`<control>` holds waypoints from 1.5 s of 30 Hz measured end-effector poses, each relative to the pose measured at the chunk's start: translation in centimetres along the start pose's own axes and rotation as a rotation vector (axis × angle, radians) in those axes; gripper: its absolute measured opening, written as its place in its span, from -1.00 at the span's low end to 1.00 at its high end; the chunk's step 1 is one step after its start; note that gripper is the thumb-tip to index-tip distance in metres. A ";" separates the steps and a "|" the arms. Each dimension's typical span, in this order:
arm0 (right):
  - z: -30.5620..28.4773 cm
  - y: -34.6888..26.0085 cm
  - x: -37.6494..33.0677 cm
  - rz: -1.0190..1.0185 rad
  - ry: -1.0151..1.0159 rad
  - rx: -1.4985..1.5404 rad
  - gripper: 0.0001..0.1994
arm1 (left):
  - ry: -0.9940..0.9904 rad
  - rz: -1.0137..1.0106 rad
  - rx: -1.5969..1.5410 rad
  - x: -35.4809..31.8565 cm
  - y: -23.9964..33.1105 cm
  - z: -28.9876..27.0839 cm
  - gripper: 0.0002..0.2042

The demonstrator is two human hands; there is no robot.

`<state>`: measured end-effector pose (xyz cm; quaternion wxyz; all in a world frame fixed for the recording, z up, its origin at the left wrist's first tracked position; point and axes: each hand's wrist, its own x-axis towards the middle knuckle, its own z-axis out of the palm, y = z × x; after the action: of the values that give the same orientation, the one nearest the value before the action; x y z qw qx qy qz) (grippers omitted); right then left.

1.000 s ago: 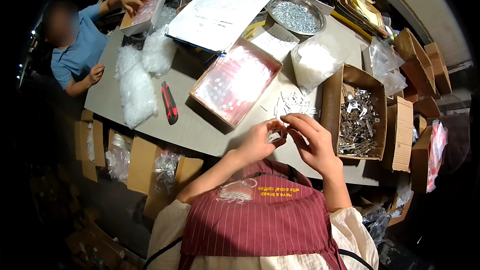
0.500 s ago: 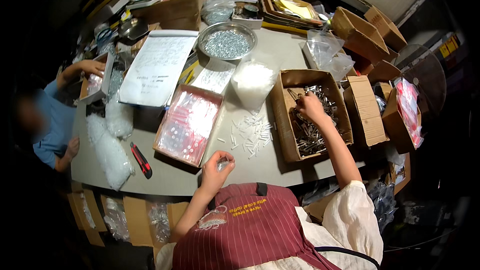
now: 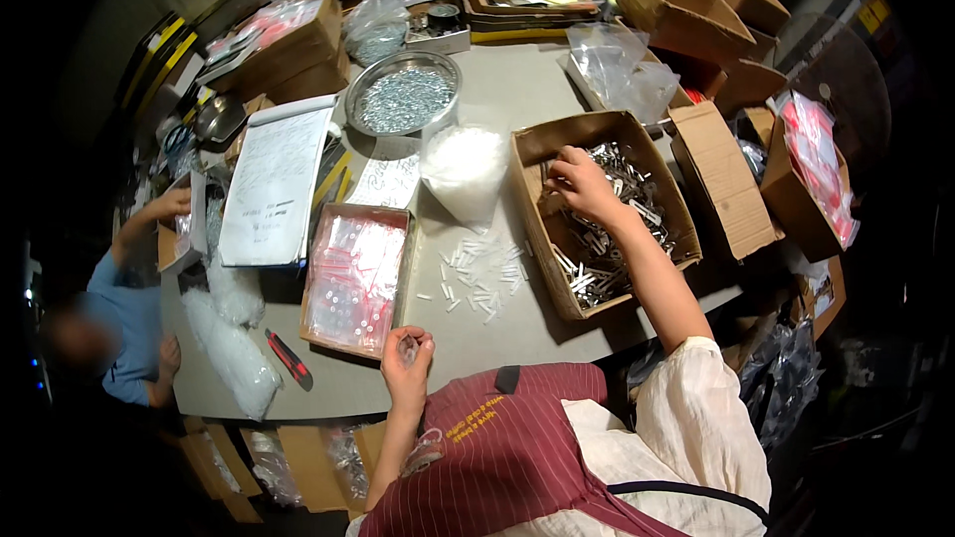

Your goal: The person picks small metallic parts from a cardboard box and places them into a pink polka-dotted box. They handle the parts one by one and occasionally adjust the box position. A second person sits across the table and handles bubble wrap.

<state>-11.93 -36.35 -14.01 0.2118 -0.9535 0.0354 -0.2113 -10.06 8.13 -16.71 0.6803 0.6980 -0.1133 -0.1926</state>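
Here, the right hand (image 3: 582, 184) was reaching into the open brown cardboard box (image 3: 535, 144) of loose silvery metal clips (image 3: 622, 229), fingers curled down onto the heap at its upper left part; whether anything was actually pinched could not be told. The clips lay in a jumble, long axes pointing every way, no common direction. The left hand (image 3: 408, 363) was held near the table's front edge, just above the striped maroon apron (image 3: 497, 457), fingertips closed on a small clear plastic bag (image 3: 409, 348); its orientation was too small to read. Between the two hands a scatter of short white plastic tubes (image 3: 482, 273) lay on the grey table (image 3: 517, 89), mostly slanted, none aligned. Just left of the scatter stood a shallow cardboard tray of pink-tinted packets (image 3: 353, 278), and above the scatter a full clear bag of white pieces (image 3: 463, 169), which stood just beside the box's left wall. Farther back sat a round metal bowl of small silver parts (image 3: 403, 94). A red utility knife (image 3: 289, 358) lay near the tray's lower left corner. At far left another person's hand (image 3: 169, 204) held a small box.
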 end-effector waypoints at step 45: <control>-3.3 -21.6 -5.2 0.161 0.332 1.177 -0.84 | -0.142 0.457 0.261 2.8 11.6 7.1 -0.80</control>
<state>-18.53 -17.18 -4.27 0.7095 -0.6255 0.0172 -0.3242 -9.35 -0.03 -5.51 0.6009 0.7208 -0.3391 -0.0663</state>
